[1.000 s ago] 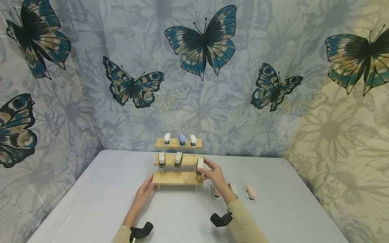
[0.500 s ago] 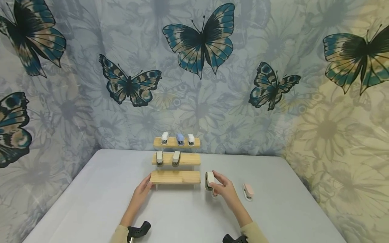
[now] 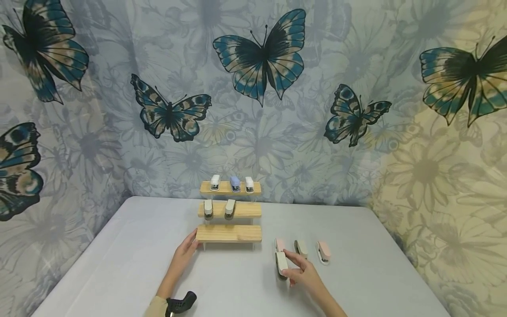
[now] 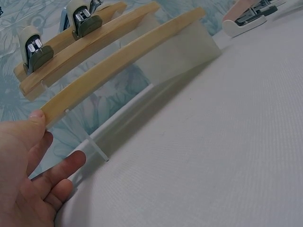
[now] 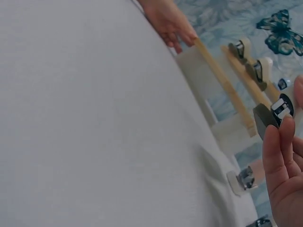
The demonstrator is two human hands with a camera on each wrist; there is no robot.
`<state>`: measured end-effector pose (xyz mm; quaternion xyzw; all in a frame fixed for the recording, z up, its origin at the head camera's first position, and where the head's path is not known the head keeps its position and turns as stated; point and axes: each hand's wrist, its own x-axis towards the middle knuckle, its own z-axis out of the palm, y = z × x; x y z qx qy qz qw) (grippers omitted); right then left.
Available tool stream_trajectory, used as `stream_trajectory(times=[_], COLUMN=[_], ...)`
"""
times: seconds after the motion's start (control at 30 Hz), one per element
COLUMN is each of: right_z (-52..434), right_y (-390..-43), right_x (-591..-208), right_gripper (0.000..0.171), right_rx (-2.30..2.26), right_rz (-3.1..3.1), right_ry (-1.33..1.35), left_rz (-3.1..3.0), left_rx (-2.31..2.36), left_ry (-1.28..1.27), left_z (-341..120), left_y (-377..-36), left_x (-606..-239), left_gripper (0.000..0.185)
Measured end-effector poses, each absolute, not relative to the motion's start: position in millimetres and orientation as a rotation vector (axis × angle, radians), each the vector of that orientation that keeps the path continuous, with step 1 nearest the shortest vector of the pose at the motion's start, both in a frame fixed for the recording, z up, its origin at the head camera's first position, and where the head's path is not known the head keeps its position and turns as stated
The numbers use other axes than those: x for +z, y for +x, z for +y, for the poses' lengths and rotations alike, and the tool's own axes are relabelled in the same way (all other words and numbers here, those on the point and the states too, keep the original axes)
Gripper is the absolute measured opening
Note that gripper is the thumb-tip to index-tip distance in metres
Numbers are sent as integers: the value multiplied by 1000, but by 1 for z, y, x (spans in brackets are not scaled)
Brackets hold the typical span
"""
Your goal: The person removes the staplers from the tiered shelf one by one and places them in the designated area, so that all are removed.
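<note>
Right grip (image 3: 303, 269) pinches cream stapler (image 3: 281, 261) over bench (image 3: 229, 281), just nearer than pink stapler (image 3: 279, 244). Left grip (image 3: 184, 252) loose-fingered, touching lowest wooden shelf (image 3: 229, 233). Wants level base, light pinch (pink neighbour crowds close).

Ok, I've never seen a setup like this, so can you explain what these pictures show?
There's no machine, just a person's left hand and right hand, both bare. The wide picture is taken from the head, looking down; the close ones are taken from each wrist. On the white table stands a three-step wooden rack bearing five staplers: three on top, two in the middle. The left hand touches the left end of its lowest board. The right hand pinches a cream stapler. Nearby are two pink staplers and a pale greenish stapler.
</note>
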<state>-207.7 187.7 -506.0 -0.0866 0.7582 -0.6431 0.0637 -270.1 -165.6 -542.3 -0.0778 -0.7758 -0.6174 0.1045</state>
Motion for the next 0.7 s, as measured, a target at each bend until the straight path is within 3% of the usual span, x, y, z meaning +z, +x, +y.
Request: stream_trajectory(times=[0.23, 0.7], right_z=[186, 189], right_y=[-186, -179], right_x=[-503, -512], right_gripper=[61, 67], right_rx=[-1945, -1788], right_rz=[2184, 2299], right_ry=[-112, 105], left_rz=[-2268, -2254], left_rx=[-1817, -1855], left_ry=[-263, -239], left_z=[-165, -165], left_y=[-270, -272], left_x=[-543, -541], left_gripper=[45, 46])
